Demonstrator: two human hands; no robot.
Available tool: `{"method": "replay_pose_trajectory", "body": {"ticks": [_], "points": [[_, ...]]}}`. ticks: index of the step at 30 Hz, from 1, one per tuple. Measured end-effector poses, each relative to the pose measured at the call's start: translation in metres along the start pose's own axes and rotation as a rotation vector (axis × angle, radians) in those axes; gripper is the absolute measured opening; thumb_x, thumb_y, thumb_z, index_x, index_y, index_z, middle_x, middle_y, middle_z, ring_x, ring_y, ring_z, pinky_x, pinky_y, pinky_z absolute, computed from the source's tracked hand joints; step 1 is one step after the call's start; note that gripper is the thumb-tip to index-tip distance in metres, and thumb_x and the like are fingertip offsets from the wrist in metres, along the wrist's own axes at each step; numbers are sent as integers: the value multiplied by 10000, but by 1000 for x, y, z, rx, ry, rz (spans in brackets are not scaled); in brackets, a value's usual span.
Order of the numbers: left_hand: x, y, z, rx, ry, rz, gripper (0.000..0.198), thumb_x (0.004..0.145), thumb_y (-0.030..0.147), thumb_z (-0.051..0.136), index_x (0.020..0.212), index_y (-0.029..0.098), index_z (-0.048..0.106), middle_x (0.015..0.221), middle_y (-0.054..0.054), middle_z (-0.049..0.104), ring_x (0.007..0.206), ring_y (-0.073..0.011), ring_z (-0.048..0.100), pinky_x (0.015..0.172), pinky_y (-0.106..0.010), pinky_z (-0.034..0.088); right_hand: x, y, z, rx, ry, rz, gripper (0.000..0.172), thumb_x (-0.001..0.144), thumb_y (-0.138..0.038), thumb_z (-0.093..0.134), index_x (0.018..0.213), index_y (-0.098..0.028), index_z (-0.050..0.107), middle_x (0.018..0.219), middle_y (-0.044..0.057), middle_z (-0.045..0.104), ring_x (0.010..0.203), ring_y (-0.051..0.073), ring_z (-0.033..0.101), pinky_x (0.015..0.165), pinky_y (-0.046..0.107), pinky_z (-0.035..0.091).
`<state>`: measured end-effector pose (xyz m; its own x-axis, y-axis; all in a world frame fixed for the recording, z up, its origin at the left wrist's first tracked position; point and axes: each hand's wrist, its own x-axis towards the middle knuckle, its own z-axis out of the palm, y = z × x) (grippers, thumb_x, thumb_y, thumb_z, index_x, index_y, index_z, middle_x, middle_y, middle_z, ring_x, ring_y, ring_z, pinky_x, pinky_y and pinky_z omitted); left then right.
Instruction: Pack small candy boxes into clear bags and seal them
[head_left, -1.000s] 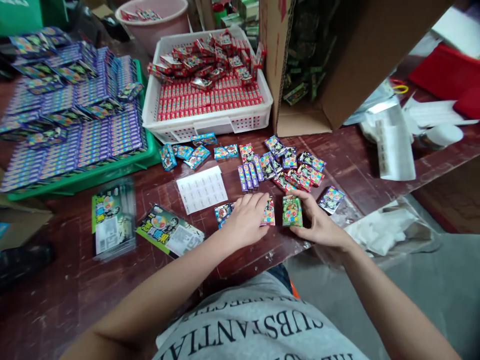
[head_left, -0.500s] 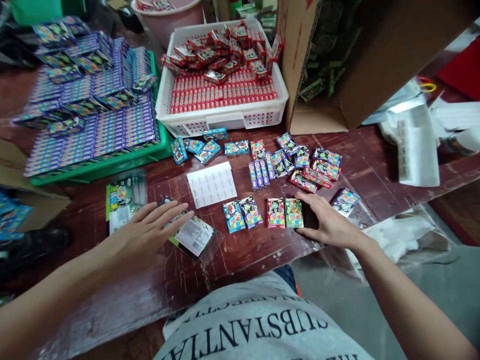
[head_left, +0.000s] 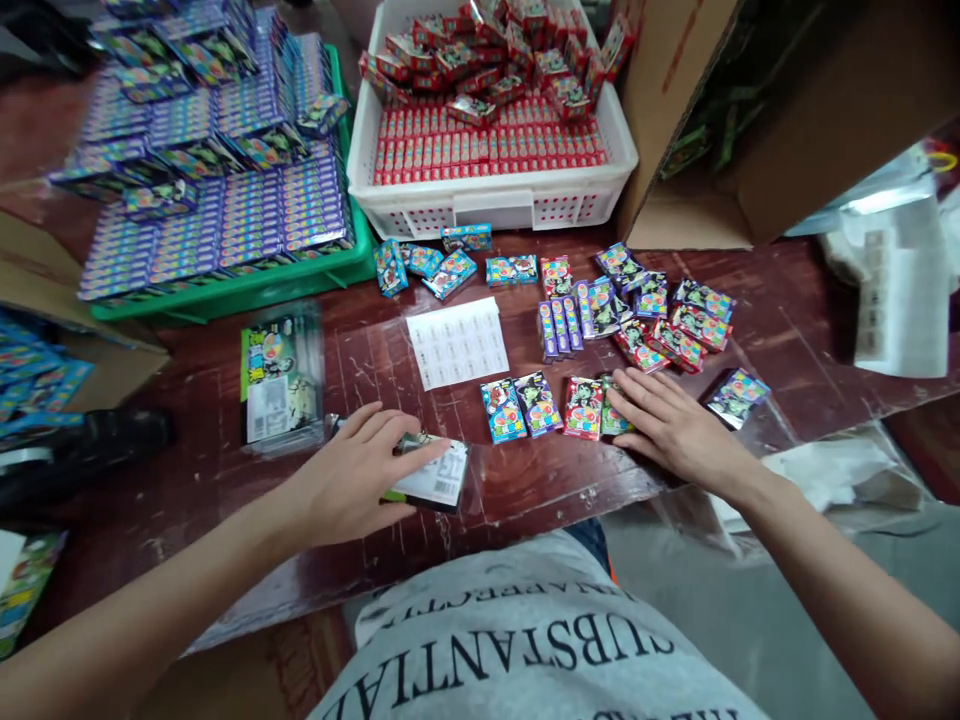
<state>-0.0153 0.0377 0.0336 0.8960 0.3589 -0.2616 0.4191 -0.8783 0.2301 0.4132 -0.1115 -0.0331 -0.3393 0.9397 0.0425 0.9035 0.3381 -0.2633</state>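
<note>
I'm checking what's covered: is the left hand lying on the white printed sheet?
No, the white printed sheet lies uncovered on the table, apart from the left hand, which is over a packet.

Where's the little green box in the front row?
In the head view, the small green cardboard box is right of centre, partly covered by the right hand, just right of a small red cardboard box.

Wore a light grey shirt (head_left: pixel 555 562) printed with large dark capitals (head_left: pixel 525 655). Showed dark blue cloth (head_left: pixel 593 543) past its edge, plus bare forearms (head_left: pixel 817 555).
</note>
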Motion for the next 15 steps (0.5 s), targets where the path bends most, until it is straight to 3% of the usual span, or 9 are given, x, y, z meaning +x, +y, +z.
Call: {"method": "replay_pose_trajectory", "body": {"ticks": [3, 5, 10, 15], "points": [[-6, 7, 14, -52, 21, -55, 721, 801, 408, 762, 1465, 353, 484, 1372, -128, 525, 1223, -360, 513, 1037, -544, 414, 17, -18, -2, -32, 0, 22, 905, 924, -595, 597, 1628, -263, 135, 1696, 126, 79, 1549, 378, 141, 1227, 646, 218], [-9, 10, 25, -84, 44, -91, 749, 810, 453, 756, 1488, 349, 455, 1433, -134, 491, 1237, -374, 496, 1010, -537, 422, 42, -38, -1, -1, -26, -41, 949, 900, -655, 590, 1628, -291, 101, 1702, 99, 44, 1554, 365, 127, 1244, 625, 187], [-23, 25, 45, -173, 106, -210, 806, 785, 584, 756, 1484, 310, 464, 1420, -133, 511, 1232, -370, 482, 1018, -527, 392, 105, -78, 18, 77, -120, -205, 825, 957, -613, 526, 1614, -332, 115, 1704, 56, 124, 1549, 324, 187, 1260, 559, 195], [-30, 40, 56, -204, 187, -336, 739, 851, 556, 693, 1498, 300, 446, 1409, -138, 502, 1222, -359, 464, 1027, -527, 360, 116, -85, 30, 103, -103, -231, 692, 990, -460, 519, 1592, -307, 213, 1638, 107, 309, 1477, 372, 320, 1212, 617, 238]]}}
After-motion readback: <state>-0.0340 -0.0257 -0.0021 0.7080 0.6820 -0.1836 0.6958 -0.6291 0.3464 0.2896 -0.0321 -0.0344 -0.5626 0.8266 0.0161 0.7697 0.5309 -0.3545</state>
